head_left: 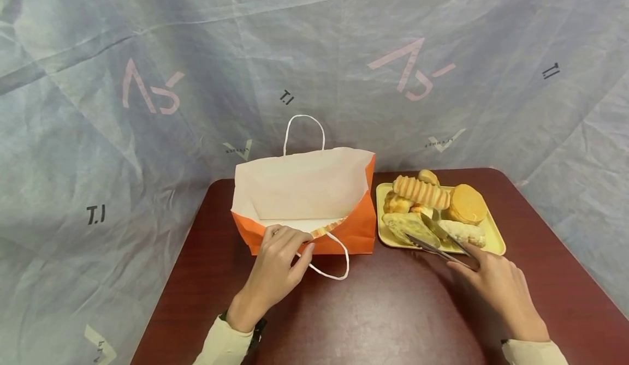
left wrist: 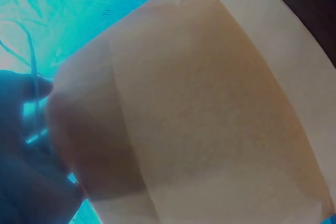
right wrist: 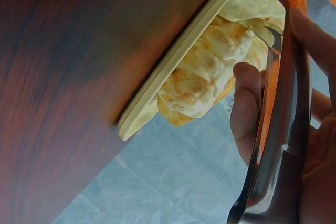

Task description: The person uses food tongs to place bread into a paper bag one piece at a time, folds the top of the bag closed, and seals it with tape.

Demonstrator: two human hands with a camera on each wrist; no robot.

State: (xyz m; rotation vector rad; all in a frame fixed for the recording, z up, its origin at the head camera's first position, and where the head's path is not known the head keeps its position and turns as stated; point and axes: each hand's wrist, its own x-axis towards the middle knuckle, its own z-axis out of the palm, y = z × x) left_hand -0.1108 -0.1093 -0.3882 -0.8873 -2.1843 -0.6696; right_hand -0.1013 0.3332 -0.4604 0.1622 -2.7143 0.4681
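My left hand (head_left: 282, 258) pinches the near rim of an orange paper bag (head_left: 361, 223), which stands with its wide mouth showing a white inside. A white cord handle (head_left: 339, 274) hangs down in front, and another rises at the back. In the left wrist view the bag's pale paper (left wrist: 210, 103) fills most of the picture. My right hand (head_left: 501, 283) holds metal tongs (right wrist: 294, 108) by their arms. Their parted tips lie over a pale green oval bread (head_left: 405, 227) at the near left of a yellow tray (head_left: 497, 239).
On the tray are also a ridged long bread (head_left: 421, 191), a round golden bun (head_left: 467, 204), a white-topped bread (head_left: 464, 232) and several smaller pieces. The tray stands right of the bag on a dark red table (head_left: 383, 310). A grey printed sheet (head_left: 314, 54) hangs behind.
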